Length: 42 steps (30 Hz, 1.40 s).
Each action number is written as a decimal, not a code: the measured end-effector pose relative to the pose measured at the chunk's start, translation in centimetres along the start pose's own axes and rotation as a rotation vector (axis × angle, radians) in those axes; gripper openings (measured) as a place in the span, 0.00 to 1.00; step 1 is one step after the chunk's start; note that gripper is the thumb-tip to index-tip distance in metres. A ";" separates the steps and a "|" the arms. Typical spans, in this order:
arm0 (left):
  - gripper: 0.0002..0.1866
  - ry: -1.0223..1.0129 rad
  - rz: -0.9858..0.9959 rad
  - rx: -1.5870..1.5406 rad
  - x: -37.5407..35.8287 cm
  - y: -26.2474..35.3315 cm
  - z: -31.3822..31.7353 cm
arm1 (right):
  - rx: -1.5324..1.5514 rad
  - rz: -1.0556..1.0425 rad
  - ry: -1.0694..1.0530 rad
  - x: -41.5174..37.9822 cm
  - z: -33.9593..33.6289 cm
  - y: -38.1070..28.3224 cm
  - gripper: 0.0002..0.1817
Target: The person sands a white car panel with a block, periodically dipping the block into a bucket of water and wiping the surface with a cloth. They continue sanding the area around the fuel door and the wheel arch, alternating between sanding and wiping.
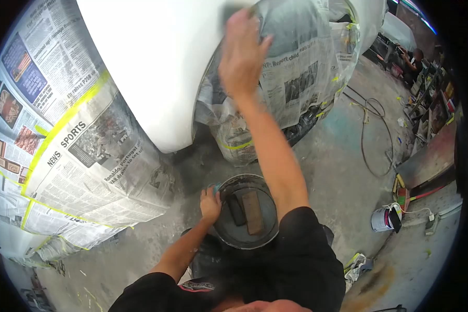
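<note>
My right hand [244,60] reaches up to the edge of a white car panel [151,57], with a dark, blurred item under its fingertips. Newspaper masking [291,78] covers the wheel area beside it. Lower down, my left hand [210,204] is at the left rim of a round bucket [271,240], its fingers bent around something bluish that I cannot make out. Inside the bucket lie a dark block [236,209] and a brown block [252,212], side by side.
Taped newspaper [99,151] covers the car's left part. A looped hose [365,140] lies on the floor to the right. A white pail [382,220] stands by cluttered shelving [434,112]. Another person [413,65] is at the far upper right.
</note>
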<state>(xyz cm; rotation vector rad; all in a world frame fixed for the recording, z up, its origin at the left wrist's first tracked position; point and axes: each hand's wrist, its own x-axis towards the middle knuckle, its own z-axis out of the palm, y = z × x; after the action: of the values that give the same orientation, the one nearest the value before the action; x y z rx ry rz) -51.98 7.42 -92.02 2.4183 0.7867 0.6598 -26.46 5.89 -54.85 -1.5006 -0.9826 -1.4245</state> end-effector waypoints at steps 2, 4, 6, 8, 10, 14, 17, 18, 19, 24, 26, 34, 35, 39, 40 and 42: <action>0.18 -0.007 -0.016 0.011 0.0 0.4 -0.6 | 0.041 0.128 0.107 2.9 0.6 0.1 0.26; 0.18 -0.012 -0.025 0.007 0.0 0.2 -0.9 | 0.093 0.095 0.072 1.5 1.2 -1.6 0.26; 0.18 0.000 -0.009 -0.007 0.1 0.4 -0.3 | 0.128 -0.201 -0.233 -7.1 1.0 -5.4 0.28; 0.18 -0.003 0.006 0.000 -0.1 0.4 -0.7 | 0.276 -0.081 -0.171 -6.5 0.6 -5.5 0.32; 0.18 0.005 0.014 -0.017 0.1 0.3 -0.7 | 0.188 0.051 0.031 1.3 0.1 -2.5 0.30; 0.18 -0.001 0.000 -0.030 0.0 0.2 -0.5 | 0.193 0.266 0.096 8.4 0.8 0.8 0.35; 0.19 0.028 0.013 -0.055 -0.2 0.0 -0.4 | 0.239 0.141 0.001 0.8 1.5 -3.5 0.36; 0.19 0.018 0.004 -0.067 -0.2 0.1 -0.5 | 0.187 0.117 -0.017 1.4 1.1 -2.8 0.37; 0.19 0.007 -0.006 -0.078 -0.2 0.1 -0.5 | 0.135 0.097 -0.036 2.2 0.6 -1.2 0.37; 0.19 -0.014 -0.010 -0.070 0.0 0.0 -0.8 | 0.118 0.378 0.021 9.9 -0.3 5.0 0.33; 0.20 -0.005 0.008 -0.064 -0.2 -0.1 -0.4 | 0.154 0.490 0.030 10.6 -1.2 5.4 0.32; 0.19 0.022 0.026 -0.070 0.1 -0.4 0.0 | 0.110 0.543 0.055 13.9 -2.8 11.3 0.31; 0.19 0.013 0.021 -0.072 -0.1 -0.3 -0.3 | 0.102 0.488 0.082 13.3 -2.2 10.8 0.30; 0.18 0.041 0.041 -0.039 -0.2 0.1 -0.2 | 0.170 0.240 0.076 7.3 -1.0 5.2 0.26; 0.19 0.037 0.038 -0.048 -0.1 0.0 -0.2 | 0.218 0.175 0.047 6.3 -1.0 4.6 0.26; 0.20 0.015 0.015 -0.036 -0.6 -0.5 -0.3 | 0.075 0.261 0.080 9.7 -1.4 8.7 0.26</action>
<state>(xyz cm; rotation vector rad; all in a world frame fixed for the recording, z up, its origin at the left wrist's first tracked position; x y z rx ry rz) -52.78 7.51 -92.26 2.3919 0.7574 0.6921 -18.35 1.50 -45.54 -1.4463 -0.7529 -1.2378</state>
